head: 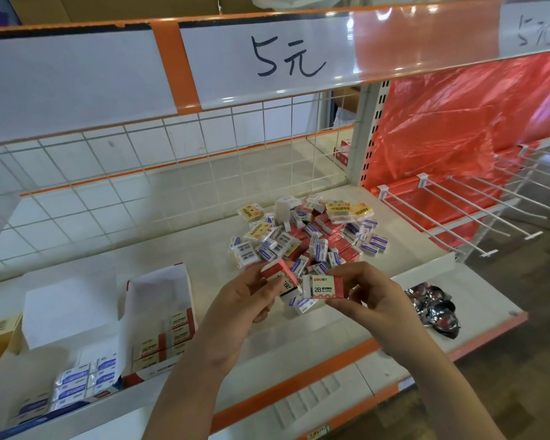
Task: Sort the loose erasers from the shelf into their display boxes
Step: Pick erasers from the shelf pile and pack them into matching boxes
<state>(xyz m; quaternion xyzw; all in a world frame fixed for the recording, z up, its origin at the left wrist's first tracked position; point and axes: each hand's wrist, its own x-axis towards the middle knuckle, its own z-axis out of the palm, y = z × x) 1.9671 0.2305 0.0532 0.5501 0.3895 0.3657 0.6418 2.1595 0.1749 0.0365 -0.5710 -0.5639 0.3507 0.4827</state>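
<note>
- Both forearms reach in from below; the right hand (367,292) pinches a red-sleeved 2B eraser (326,286) by its edges, while the left hand (251,295) grips another red-sleeved eraser (275,276).
- Behind the hands, the loose eraser pile (305,236) lies on the shelf (172,258): small shrink-wrapped blocks in red, blue and yellow sleeves.
- At the lower left stand open cardboard display boxes: the red box (162,331) and the blue box (73,382).
- Glossy wrap looks slippery; a light pinch could drop one, or look-alike sleeves might land in the wrong box.
</note>
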